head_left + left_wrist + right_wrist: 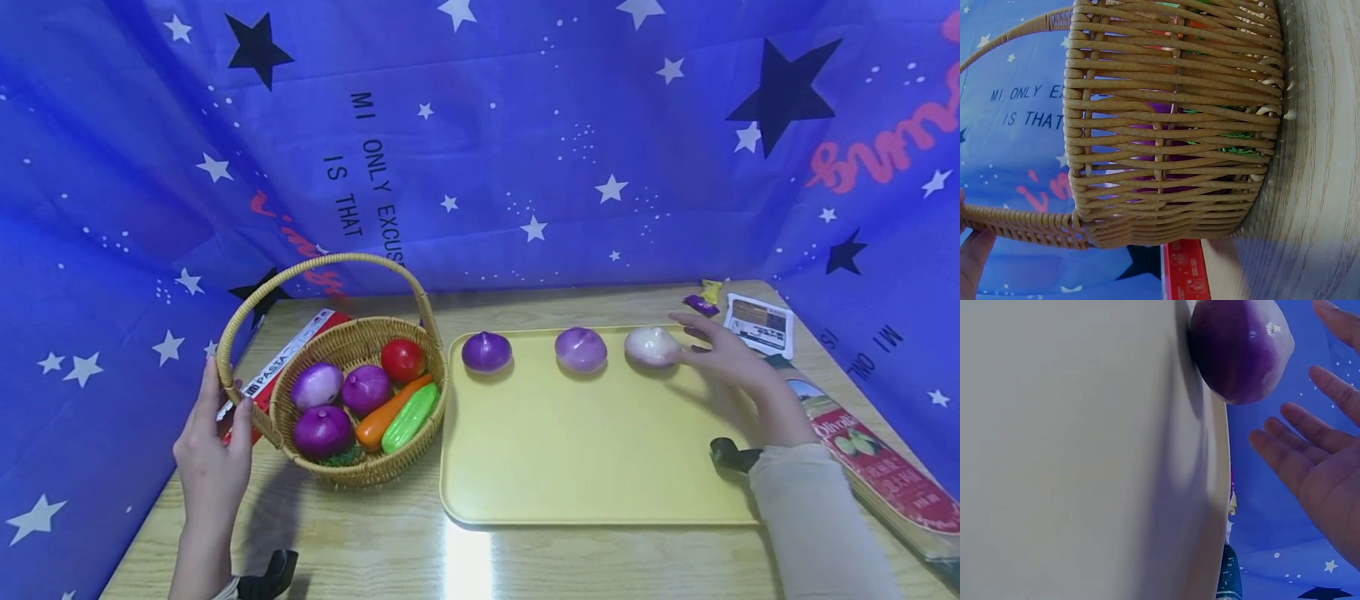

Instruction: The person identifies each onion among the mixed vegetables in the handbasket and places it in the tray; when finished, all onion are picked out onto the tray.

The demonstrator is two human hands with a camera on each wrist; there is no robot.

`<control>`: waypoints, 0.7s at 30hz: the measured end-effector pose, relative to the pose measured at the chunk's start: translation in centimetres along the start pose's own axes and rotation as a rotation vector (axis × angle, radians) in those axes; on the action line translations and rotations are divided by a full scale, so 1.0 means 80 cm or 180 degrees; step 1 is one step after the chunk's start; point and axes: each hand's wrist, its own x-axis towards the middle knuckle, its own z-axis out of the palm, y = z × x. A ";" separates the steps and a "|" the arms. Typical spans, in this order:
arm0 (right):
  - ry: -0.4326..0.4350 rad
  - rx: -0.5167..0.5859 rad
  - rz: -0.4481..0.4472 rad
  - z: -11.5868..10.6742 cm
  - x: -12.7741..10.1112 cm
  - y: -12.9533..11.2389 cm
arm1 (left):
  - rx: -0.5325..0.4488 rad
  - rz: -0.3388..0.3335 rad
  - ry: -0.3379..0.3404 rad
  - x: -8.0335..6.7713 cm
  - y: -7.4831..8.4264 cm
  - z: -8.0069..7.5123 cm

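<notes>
A wicker basket [352, 462] stands at the left of the wooden table and holds three purple onions [322, 429], a tomato [402, 359], a carrot and a green cucumber. My left hand [225, 402] grips the foot of the basket's handle [1016, 225]. Along the far side of the yellow tray [585, 467] three onions lie in a row: dark purple [486, 351], lighter purple [581, 348] and pale [651, 346]. My right hand [701, 346] hovers with its fingers spread just right of the pale onion [1241, 350], a small gap between them [1316, 444].
A red pasta box [292, 354] lies behind the basket. An olive oil bottle [862, 450] lies along the table's right edge, with a white packet [759, 323] and small wrappers [703, 300] at the back right. Blue star-printed cloth [525, 125] walls in the table.
</notes>
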 end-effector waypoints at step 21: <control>0.0093 0.0153 -0.0096 -0.004 0.004 -0.028 | -0.0067 0.0011 0.0014 0.000 -0.001 0.001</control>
